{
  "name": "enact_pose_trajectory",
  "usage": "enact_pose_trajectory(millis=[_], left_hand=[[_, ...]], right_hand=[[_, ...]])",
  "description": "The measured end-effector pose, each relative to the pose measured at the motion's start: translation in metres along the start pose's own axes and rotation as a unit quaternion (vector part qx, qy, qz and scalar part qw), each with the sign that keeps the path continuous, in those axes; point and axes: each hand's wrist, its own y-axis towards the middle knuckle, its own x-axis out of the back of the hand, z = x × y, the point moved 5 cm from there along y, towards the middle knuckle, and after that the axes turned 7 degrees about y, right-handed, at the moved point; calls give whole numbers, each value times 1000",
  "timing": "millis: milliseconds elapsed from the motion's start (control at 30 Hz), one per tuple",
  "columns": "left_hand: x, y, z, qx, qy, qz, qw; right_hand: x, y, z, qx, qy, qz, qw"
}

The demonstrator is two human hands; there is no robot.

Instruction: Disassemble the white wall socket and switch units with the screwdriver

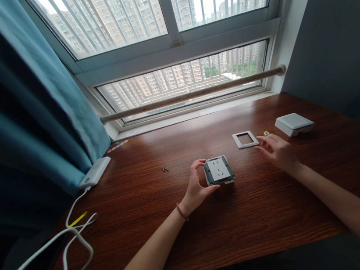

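My left hand (197, 186) holds a wall socket (218, 169) low over the table, with fingers at its far left corner and the thumb along its near edge. The socket has a white face with several slots, a dark grey mounting frame and a white base below. My right hand (278, 152) has its thumb and index finger at the right corner of a square white cover frame (245, 145), which lies about flat on the table. Just behind my right fingers is a small yellow and dark object (266, 133), partly hidden.
Two small screws (165, 169) lie left of the socket. A white box-shaped piece (294, 124) sits at the back right. On the left are a white power strip (95, 172), its looped cable (77, 237) and a blue curtain (72, 100). A window rail (194, 94) runs behind the table (194, 244).
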Motion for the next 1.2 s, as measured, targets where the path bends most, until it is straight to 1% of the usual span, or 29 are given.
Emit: enact_pose_trajectory(millis=[33,100,167,233,333,400,467,533,600,667,733,833,967,1067,1133,1200], left_hand=[[0,-1,-5,-10,8,-7,1000],[1,-4,-17,-38,28,-23,999],[-1,-9,-31,-80,44,-28,995],[-5,-15,-42,-119,49,-19,991],[-13,-23,-50,-149,48,-5,988],[-17,-25,-49,-152,48,0,987],[-18,-23,-43,-143,58,-3,988],[-16,-19,-34,-122,88,-17,988],[-11,-14,-22,-86,124,-29,988],[-7,-10,-8,-37,143,-20,989],[-5,-7,6,14,142,1,990],[-7,-6,22,61,129,36,989],[-13,-5,29,70,106,70,989],[-14,-6,29,83,64,76,992],[-11,-6,27,96,34,55,993],[-6,-5,23,101,3,11,995]], right_hand=[[-5,-3,20,44,54,25,997],[-12,-11,58,122,137,67,981],[-18,-20,88,173,192,116,959],[-20,-28,107,204,225,146,942],[-17,-35,117,231,246,152,929],[-15,-36,116,224,256,141,930],[-13,-32,109,195,269,125,935],[-12,-26,96,158,282,112,940],[-13,-19,78,120,295,116,941],[-18,-14,57,86,314,151,933],[-25,-13,37,59,330,185,924],[-34,-13,18,40,336,226,913],[-40,-13,13,45,306,269,912],[-40,-13,13,45,288,277,916],[-41,-13,11,39,281,278,918],[-42,-13,10,31,278,280,918]])
